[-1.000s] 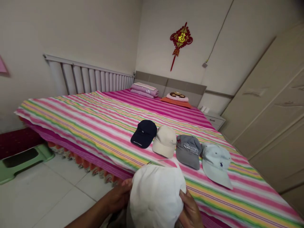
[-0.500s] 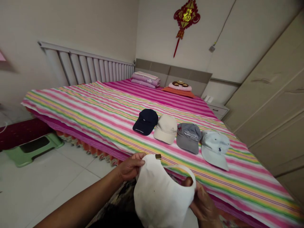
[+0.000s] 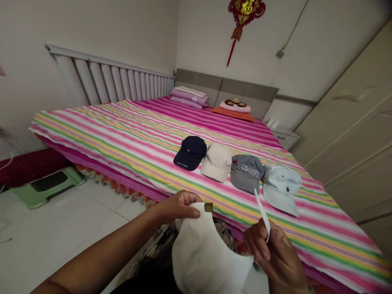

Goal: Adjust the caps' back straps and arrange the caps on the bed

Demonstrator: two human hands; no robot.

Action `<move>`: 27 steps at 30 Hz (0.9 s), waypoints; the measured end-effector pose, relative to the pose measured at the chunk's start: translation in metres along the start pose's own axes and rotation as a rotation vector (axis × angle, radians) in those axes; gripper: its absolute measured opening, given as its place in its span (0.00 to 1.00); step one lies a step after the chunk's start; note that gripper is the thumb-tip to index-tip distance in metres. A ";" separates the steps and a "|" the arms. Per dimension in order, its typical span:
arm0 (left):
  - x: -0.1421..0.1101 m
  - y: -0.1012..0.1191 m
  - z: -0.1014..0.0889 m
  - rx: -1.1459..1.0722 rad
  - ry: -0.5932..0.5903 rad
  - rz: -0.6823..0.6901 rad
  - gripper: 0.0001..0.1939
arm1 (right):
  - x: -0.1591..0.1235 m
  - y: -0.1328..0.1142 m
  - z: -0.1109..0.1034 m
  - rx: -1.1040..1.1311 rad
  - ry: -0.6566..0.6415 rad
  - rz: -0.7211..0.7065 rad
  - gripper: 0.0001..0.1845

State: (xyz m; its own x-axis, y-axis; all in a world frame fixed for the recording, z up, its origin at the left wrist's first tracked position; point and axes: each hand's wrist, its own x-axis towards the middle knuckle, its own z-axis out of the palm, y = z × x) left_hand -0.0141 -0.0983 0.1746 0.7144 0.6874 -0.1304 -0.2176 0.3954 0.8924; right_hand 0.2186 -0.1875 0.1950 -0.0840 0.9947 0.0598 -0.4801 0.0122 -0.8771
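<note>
I hold a white cap [image 3: 203, 255] in front of me at the bed's near edge, its back opening facing up. My left hand [image 3: 177, 206] pinches the cap's rim beside a small brass buckle [image 3: 208, 207]. My right hand [image 3: 275, 255] is closed on the cap's thin white back strap [image 3: 262, 212], which sticks up free of the buckle. On the striped bedspread [image 3: 122, 139] beyond lie a navy cap [image 3: 190, 152], a cream cap [image 3: 217, 162], a grey cap [image 3: 246, 173] and a pale blue cap [image 3: 282, 189] in a row.
Folded purple bedding [image 3: 190, 96] and an orange-and-pink pillow stack [image 3: 234, 109] lie by the headboard. A green stool [image 3: 45, 188] stands on the tiled floor at left. A white radiator [image 3: 116, 81] lines the far wall, a wardrobe [image 3: 352, 134] stands at right, with a nightstand [image 3: 283, 136] beside it.
The back strap has come out of the buckle; my right hand now holds it up loose. The view has tilted down a little and the left hand rose slightly.
</note>
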 end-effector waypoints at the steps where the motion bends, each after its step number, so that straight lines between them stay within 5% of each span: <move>1: 0.000 0.004 0.003 0.017 0.000 -0.001 0.14 | 0.001 -0.002 0.002 -0.008 0.001 -0.010 0.14; 9: 0.002 0.010 0.011 -0.011 -0.028 0.004 0.13 | 0.006 -0.011 0.006 -0.136 -0.021 0.040 0.07; 19: 0.006 0.012 0.015 -0.079 -0.051 0.030 0.14 | 0.012 -0.020 0.030 -0.539 0.063 0.140 0.19; 27: 0.004 0.018 0.021 -0.104 -0.083 0.068 0.12 | 0.012 -0.016 0.049 -0.636 0.125 0.046 0.17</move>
State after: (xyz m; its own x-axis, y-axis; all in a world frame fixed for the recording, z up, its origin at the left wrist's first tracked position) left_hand -0.0008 -0.1012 0.1991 0.7469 0.6642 -0.0309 -0.3325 0.4134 0.8477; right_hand 0.1828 -0.1803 0.2333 0.0290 0.9996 -0.0065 0.1356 -0.0103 -0.9907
